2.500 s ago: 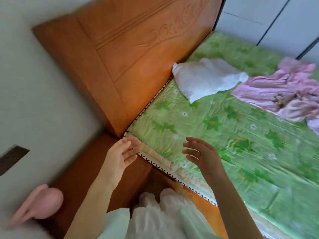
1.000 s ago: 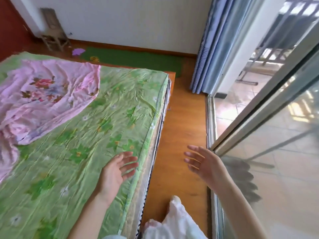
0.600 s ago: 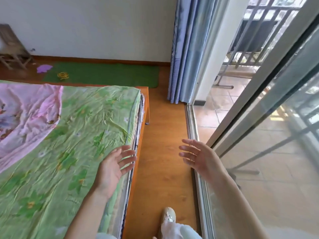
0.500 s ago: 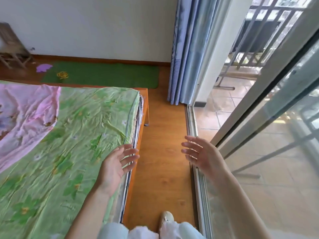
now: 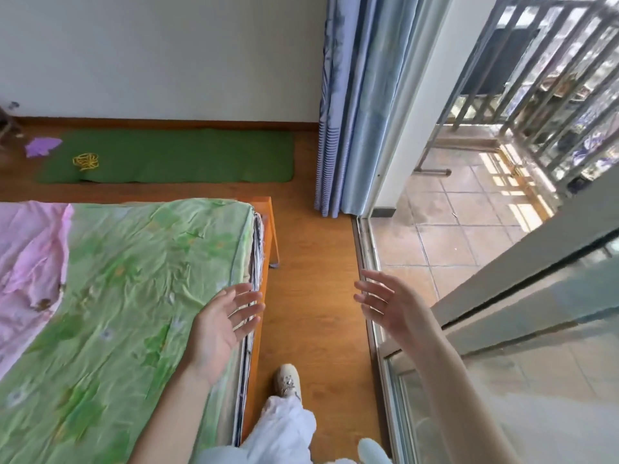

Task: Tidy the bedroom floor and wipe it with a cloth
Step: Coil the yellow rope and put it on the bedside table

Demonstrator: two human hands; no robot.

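Hands raised before you, both empty with fingers spread: your left hand (image 5: 222, 324) over the edge of the green-sheeted bed (image 5: 134, 296), your right hand (image 5: 390, 304) above the strip of wooden floor (image 5: 311, 279) by the sliding glass door (image 5: 502, 363), with a green mat (image 5: 174, 155) on the floor beyond the bed, a yellow tangle (image 5: 86, 161) on it and a purple scrap (image 5: 42, 146) beside it.

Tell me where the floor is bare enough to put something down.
The wooden strip between the bed and the sliding door track is bare ahead of the shoe. The right stretch of the green mat is free too. Its left end is crowded: yellow bands on it, purple scrap just beside.
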